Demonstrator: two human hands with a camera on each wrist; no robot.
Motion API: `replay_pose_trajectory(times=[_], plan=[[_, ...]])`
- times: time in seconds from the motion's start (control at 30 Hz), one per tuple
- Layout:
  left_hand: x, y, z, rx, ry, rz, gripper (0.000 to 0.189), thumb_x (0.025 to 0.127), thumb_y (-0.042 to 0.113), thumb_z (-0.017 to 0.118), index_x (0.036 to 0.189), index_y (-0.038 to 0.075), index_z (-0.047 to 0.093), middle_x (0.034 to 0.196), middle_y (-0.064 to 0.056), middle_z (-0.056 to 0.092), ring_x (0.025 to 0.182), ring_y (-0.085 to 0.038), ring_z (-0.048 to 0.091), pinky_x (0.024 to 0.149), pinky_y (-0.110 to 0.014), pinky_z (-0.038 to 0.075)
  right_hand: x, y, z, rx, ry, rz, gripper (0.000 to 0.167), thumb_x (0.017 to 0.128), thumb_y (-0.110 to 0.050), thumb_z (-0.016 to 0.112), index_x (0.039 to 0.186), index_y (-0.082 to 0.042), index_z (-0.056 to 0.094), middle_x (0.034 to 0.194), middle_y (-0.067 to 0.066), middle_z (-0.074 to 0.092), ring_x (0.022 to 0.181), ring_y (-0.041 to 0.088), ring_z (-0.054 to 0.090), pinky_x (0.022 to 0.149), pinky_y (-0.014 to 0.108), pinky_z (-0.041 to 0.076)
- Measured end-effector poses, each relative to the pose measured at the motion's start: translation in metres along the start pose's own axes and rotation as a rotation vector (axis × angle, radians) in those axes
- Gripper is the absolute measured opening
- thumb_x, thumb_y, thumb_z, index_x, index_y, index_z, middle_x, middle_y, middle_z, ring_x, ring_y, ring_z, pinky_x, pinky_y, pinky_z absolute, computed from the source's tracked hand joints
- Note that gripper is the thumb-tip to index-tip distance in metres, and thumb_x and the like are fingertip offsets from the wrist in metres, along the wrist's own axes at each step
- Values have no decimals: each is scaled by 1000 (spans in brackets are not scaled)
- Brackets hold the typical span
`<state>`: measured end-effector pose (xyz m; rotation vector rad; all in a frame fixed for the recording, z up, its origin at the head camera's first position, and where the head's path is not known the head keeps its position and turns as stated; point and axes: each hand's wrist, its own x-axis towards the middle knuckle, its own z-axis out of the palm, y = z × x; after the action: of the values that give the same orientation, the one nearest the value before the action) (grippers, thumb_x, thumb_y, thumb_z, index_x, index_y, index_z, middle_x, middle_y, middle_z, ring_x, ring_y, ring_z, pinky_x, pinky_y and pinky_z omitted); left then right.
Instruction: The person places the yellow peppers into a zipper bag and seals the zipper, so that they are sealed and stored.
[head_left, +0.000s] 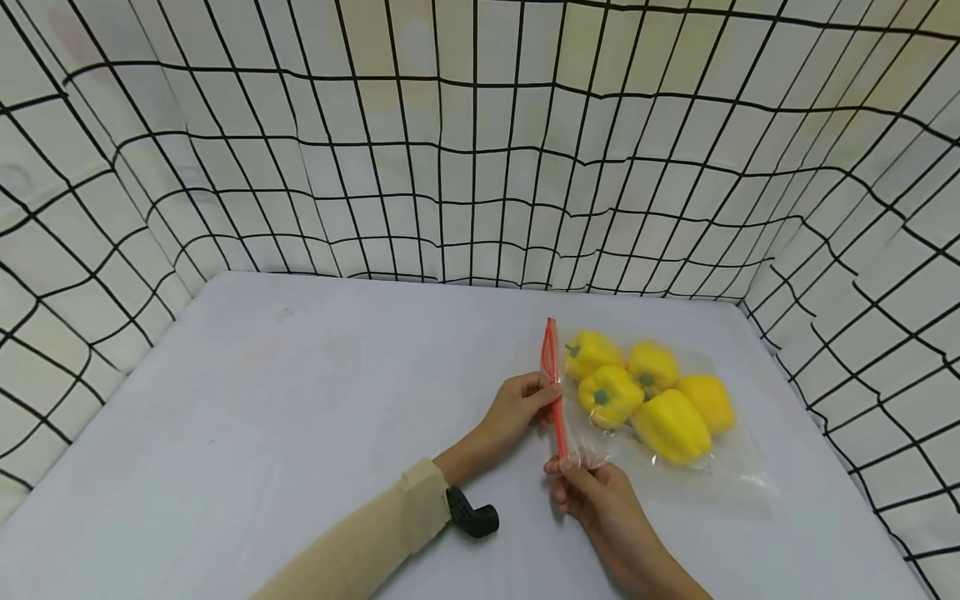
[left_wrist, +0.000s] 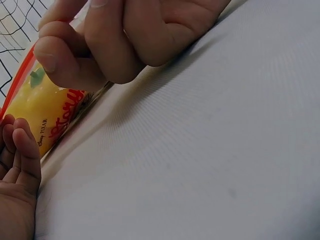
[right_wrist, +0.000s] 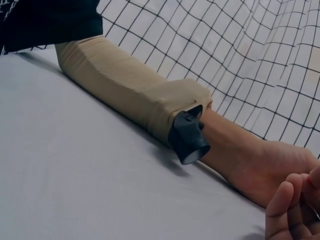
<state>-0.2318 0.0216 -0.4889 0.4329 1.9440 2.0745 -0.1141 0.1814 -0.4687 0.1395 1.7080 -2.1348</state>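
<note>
A clear zip bag [head_left: 738, 479] with a red zip strip [head_left: 560, 433] lies on the table at the right in the head view. Inside are several yellow bell peppers [head_left: 609, 396], some with green stems toward the strip. My left hand [head_left: 513, 417] pinches the middle of the strip between thumb and fingers. At the strip's near end, my right hand [head_left: 607, 504] grips the bag's corner between thumb and fingers. In the left wrist view, red lettering [left_wrist: 67, 112] shows on the bag behind my left hand [left_wrist: 125, 40]. The right wrist view cuts off both hands at its right edge.
A white cloth covers the table [head_left: 300, 400]. Black grid netting [head_left: 472, 150] over white sheeting stands along the back and both sides. A small black device [head_left: 474, 514] sits at my left wrist, on a beige sleeve [head_left: 375, 533].
</note>
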Motion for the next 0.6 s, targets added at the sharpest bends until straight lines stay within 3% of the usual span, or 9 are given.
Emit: replay_pose_trajectory(times=[0.6], plan=[[0, -2, 0, 67, 51, 50, 22, 104, 21, 63, 95, 1, 65, 76, 0, 57, 67, -10, 54, 61, -21, 47, 5, -2, -4, -63, -90, -44, 26, 109, -27, 55, 104, -4, 66, 91, -2, 66, 74, 8, 56, 69, 21, 52]])
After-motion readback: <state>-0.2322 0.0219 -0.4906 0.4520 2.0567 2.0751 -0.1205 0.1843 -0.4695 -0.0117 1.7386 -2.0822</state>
